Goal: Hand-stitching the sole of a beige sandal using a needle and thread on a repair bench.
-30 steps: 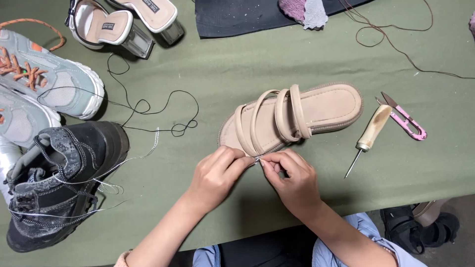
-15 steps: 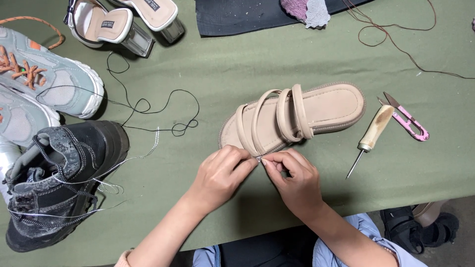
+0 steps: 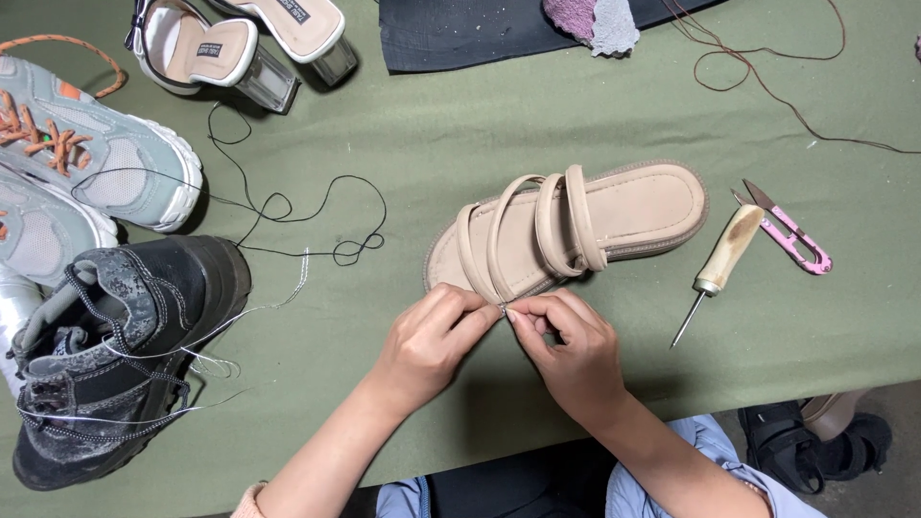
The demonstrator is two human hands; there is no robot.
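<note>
Olive cloth tabletop (image 3: 460, 144), left hand (image 3: 427, 345), right hand (image 3: 571, 350) pinching beige sandal (image 3: 566, 230) edge; awl (image 3: 720, 264) nearby

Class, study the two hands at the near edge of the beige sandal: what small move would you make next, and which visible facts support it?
Probably keep the pinch and draw gently outward. The left hand and right hand meet fingertip to fingertip at the sole edge of the beige sandal, on something too small to identify. The awl and pink snips lie untouched beside it.

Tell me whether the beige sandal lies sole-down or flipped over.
Sole-down: the beige sandal shows its footbed and straps facing up on the green table.
</note>
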